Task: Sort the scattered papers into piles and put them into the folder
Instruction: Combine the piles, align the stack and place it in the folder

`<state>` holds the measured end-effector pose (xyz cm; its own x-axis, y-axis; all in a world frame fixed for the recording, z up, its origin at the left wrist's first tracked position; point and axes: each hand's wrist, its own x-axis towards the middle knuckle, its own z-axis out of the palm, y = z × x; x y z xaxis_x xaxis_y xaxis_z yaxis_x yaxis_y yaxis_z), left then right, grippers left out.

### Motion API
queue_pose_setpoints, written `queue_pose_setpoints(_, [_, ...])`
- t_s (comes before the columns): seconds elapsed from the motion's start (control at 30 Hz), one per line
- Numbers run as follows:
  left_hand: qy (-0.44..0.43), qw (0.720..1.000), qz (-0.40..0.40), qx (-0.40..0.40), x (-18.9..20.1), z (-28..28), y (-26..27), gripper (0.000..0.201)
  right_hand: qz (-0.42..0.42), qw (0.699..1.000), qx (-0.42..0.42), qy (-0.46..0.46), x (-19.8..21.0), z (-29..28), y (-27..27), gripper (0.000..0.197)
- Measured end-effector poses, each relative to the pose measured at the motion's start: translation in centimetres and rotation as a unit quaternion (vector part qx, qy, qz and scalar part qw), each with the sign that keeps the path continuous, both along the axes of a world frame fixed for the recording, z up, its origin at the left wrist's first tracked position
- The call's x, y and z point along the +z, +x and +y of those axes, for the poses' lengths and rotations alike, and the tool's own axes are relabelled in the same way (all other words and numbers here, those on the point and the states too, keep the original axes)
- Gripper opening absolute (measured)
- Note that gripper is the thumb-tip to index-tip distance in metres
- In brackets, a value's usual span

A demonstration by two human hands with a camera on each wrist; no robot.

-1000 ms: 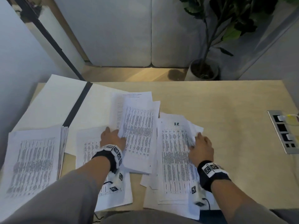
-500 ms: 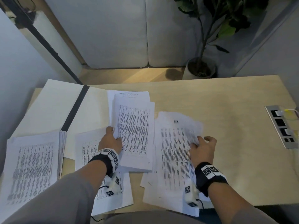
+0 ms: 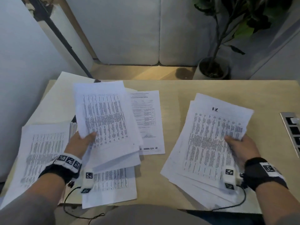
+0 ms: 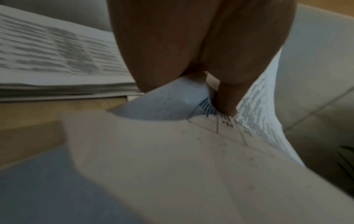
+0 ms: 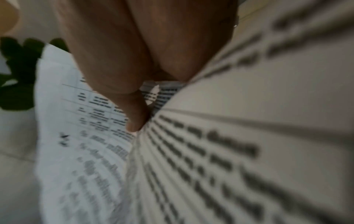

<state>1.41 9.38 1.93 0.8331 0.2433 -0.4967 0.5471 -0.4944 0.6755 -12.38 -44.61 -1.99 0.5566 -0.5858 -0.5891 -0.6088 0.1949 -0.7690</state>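
Observation:
My left hand (image 3: 82, 142) holds a sheaf of printed table sheets (image 3: 105, 120) lifted off the desk, thumb on top at its lower left edge; the left wrist view shows the thumb (image 4: 226, 97) pressed on the paper (image 4: 172, 159). My right hand (image 3: 240, 143) grips a second, thicker sheaf (image 3: 209, 140) with a handwritten mark at its head, raised above the desk's right half; its thumb (image 5: 134, 115) pinches the pages (image 5: 229, 151). A neat pile (image 3: 42, 151) lies at the left. The white folder (image 3: 53, 101) lies open at the back left, mostly hidden.
A single form sheet (image 3: 146, 120) and another table sheet (image 3: 113, 185) lie flat on the wooden desk (image 3: 175, 101). A socket panel (image 3: 292, 132) is set in the desk's right edge. A potted plant (image 3: 212, 69) and cushioned seat stand beyond the far edge.
Both hands have closed on their sheaves and lifted them off the desk, the left one up and left, the right one rightward. The form sheet beneath is uncovered.

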Motion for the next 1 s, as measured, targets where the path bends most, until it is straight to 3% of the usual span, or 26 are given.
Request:
queue_pose_setpoints(0.1, [-0.01,0.999,0.035,0.019,-0.4,2.7,-2.5,0.051,-0.076,0.996,0.024,0.046,2.3,0.5,1.0,0.042])
queue_pose_setpoints(0.17, [0.017,0.998,0.048,0.024,-1.4,3.1,-4.8,0.035,-0.1,0.989,0.071,0.078,2.9,1.6,2.6,0.046])
queue_pose_setpoints(0.23, [0.102,0.993,0.063,0.013,-2.6,2.7,-7.0,0.024,-0.1,0.982,0.126,0.097,3.0,3.3,4.9,0.049])
queue_pose_setpoints(0.33, [0.242,0.963,0.11,-0.028,-5.3,2.5,-8.9,0.055,-0.092,0.971,0.195,0.108,2.4,6.9,9.1,0.042])
queue_pose_setpoints(0.4, [0.274,0.954,0.121,-0.024,-6.5,2.5,-9.4,0.06,-0.08,0.962,0.244,0.093,1.6,9.6,12.1,0.038])
queue_pose_setpoints(0.53, [0.212,0.973,0.091,0.011,-6.7,1.3,-9.3,0.034,-0.052,0.922,0.382,-0.045,0.3,15.4,17.1,0.03])
queue_pose_setpoints(0.6, [0.216,0.974,0.068,0.006,-6.8,1.4,-9.2,0.023,-0.029,0.895,0.428,-0.123,-0.3,17.8,19.0,0.037])
queue_pose_setpoints(0.7, [0.219,0.975,0.035,0.016,-6.8,1.7,-9.4,0.015,0.038,0.819,0.506,-0.269,-1.9,20.2,21.1,0.062])
queue_pose_setpoints(0.83, [0.235,0.972,-0.019,0.004,-6.6,1.8,-10.3,0.012,0.096,0.738,0.552,-0.376,-2.5,21.8,21.9,0.063])
queue_pose_setpoints(0.9, [0.244,0.968,-0.05,-0.014,-6.5,1.9,-10.6,0.012,0.103,0.724,0.553,-0.4,-2.3,22.2,21.7,0.061])
queue_pose_setpoints(1.0, [0.225,0.971,-0.08,-0.022,-6.6,2.2,-11.2,0.01,0.088,0.727,0.545,-0.41,-2.7,22.4,21.0,0.057])
